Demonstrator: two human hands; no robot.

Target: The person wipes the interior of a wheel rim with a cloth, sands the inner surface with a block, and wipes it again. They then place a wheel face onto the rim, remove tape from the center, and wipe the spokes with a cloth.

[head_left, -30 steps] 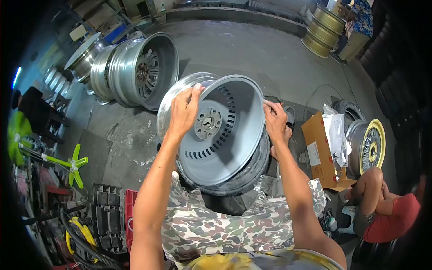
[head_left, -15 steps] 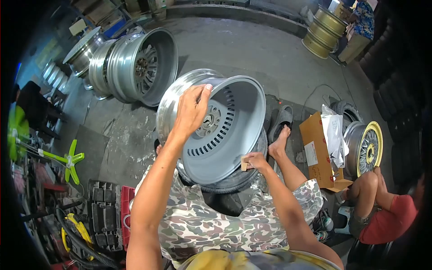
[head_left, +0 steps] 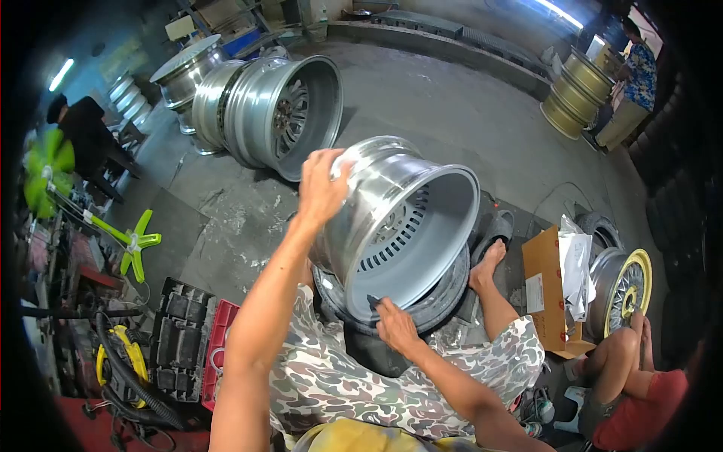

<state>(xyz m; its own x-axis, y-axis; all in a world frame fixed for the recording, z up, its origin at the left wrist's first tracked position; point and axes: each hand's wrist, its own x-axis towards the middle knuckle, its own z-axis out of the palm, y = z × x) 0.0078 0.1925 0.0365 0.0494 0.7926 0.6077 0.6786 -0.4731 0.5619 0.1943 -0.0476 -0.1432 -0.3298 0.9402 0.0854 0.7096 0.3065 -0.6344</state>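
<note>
A silver wheel rim [head_left: 403,177] leans tilted on a black tyre [head_left: 444,301] between my knees. Its grey inner barrel and slotted centre face up and to the right. My left hand [head_left: 322,184] grips the upper left edge of the rim, thumb toward the polished outer wall. Low on the near side, my right hand [head_left: 397,325] pinches a small dark piece of sandpaper [head_left: 373,302] at the rim's lower lip. My fingers partly hide the sandpaper.
More silver rims [head_left: 248,113] stand at the back left. On the right are a cardboard box [head_left: 544,294] with papers, a gold-lipped wheel [head_left: 629,294] and a seated person in red [head_left: 640,410]. A green fan [head_left: 49,173] and black plastic case [head_left: 184,339] lie left. Other people work farther back.
The rim has tipped and turned, showing more of its polished outer wall. My right hand has moved left along the lower lip with the sandpaper. The camera view has shifted too.
</note>
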